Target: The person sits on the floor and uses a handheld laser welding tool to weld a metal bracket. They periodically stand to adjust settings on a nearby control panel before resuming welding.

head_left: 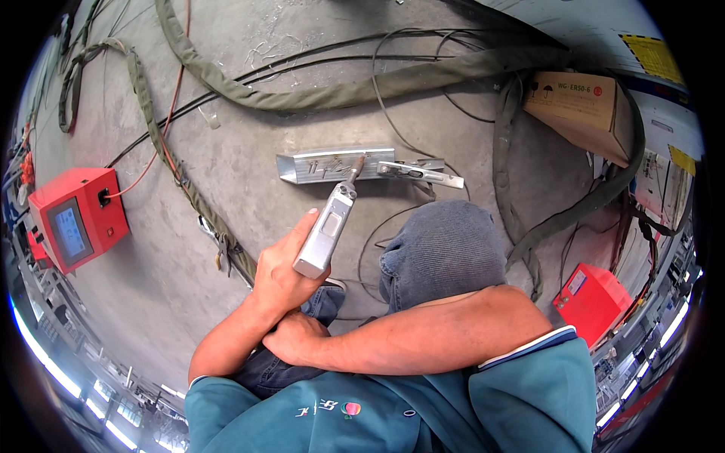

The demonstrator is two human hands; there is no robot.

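My left hand [283,275] is closed around a silver, box-shaped handheld gun [325,234] with a copper-coloured nozzle, which looks like a welding gun. One finger lies along its side. The nozzle tip points away from me over a bent sheet-metal channel [306,167] on the floor, which has several thin marks or slivers on its inside face. I cannot tell whether the tip touches it. At the channel's right end sit silver locking pliers [430,176]. My right forearm crosses in front of my body, and my right hand [297,337] rests against my left wrist, its fingers mostly hidden.
My bent knee [445,253] rises just right of the gun. A thick green sleeved hose [317,98] and black cables cross the concrete floor. A red box with a screen [75,219] stands left, another red box [593,302] right. A cardboard box [578,113] sits far right.
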